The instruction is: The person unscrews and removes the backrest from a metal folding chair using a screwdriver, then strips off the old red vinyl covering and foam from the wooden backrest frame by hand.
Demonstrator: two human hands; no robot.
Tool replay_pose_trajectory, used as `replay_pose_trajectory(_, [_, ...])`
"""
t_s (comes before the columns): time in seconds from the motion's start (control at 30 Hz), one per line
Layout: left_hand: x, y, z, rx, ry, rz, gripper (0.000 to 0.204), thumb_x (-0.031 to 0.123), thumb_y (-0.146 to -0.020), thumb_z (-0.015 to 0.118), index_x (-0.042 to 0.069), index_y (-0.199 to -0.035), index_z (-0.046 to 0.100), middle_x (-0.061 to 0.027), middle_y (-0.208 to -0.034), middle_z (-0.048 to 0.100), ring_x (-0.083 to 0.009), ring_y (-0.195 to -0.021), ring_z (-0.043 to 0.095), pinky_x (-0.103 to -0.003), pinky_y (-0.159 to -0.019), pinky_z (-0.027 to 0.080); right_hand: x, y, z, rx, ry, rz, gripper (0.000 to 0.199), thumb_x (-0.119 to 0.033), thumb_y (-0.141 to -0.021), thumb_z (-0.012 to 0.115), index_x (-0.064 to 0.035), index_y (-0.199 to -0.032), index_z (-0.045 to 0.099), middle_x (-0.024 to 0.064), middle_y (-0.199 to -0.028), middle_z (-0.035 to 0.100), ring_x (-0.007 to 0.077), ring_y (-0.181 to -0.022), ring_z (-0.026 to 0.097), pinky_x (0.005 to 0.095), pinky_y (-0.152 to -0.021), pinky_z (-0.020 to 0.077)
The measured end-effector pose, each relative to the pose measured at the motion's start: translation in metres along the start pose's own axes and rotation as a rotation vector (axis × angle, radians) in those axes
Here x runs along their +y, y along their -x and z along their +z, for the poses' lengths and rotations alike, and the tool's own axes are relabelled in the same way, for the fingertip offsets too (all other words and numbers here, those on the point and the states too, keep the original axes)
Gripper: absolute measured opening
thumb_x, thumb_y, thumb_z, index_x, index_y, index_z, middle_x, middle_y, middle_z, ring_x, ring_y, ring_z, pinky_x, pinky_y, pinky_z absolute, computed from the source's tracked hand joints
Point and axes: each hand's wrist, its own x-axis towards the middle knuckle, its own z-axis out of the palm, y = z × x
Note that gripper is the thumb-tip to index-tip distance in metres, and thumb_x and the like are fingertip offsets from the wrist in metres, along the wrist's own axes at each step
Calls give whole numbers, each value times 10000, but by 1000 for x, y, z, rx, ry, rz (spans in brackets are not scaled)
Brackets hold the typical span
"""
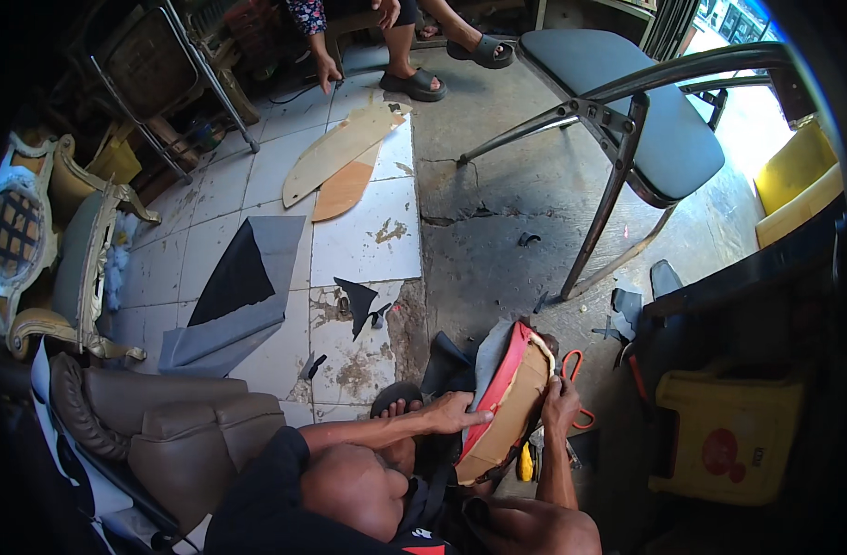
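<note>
An upholstered seat panel (508, 416) stands tilted between my knees, its tan board side toward me. Red fabric (508, 363) and grey material run along its left edge, with a pale padded strip on the right edge. My left hand (453, 413) grips the red edge, thumb on top. The panel's right side is held by my right hand (561, 403), fingers curled round the edge. Just beside that hand lie orange-handled scissors (572, 364), partly hidden. Below the panel, a yellow-handled tool (525, 462) rests on the floor.
A metal-framed chair (627, 102) with a blue-grey seat stands ahead right. Cut boards (335, 166), grey-and-black fabric (238, 296) and black scraps (357, 301) lie on the floor. A yellow stool (724, 435) is at right, brown cushions (192, 435) at left. Another person's hand (328, 72) hangs at the top.
</note>
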Motion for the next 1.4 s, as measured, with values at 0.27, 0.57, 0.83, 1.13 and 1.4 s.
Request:
replay_pose_trajectory(0.27, [4,3,8,66,48,49,639,626,-915,662,58,-1204,708,-208,-1023,742,-326,-975,721,-437,-861,527,21,-16,19,145,235,29,329,-279,-1002,564,15,-975,710,275,-854,698,470,-840,684,538,-739,492])
replay_pose_trajectory(0.57, [-1,11,9,218,-3,-41,633,630,-907,674,6,-974,750,-208,-779,709,-324,-758,717,-444,-711,523,-13,3,19,-124,168,52,369,-358,-968,644,-23,-1072,760,275,-940,720,447,-902,708,495,-784,518])
replay_pose_trajectory(0.83, [12,19,14,261,-30,-7,636,605,-904,699,-31,-906,728,-235,-766,696,-309,-725,711,-444,-682,516,-1,-5,32,11,283,0,311,-273,-983,607,11,-981,733,294,-921,699,459,-905,686,532,-801,495])
replay_pose_trajectory(1.13, [7,4,28,373,77,97,591,567,-914,709,-23,-881,730,-232,-723,673,-288,-650,680,-444,-631,496,1,-4,15,45,-7,-2,436,-384,-987,610,30,-1091,702,252,-976,715,393,-936,700,470,-827,513])
replay_pose_trajectory(1.4, [30,13,22,364,-44,106,599,545,-910,728,-47,-821,705,-232,-667,629,-264,-573,606,-442,-589,470,11,5,19,32,134,-93,302,-269,-943,646,-1,-1055,730,237,-972,704,401,-936,673,494,-834,502])
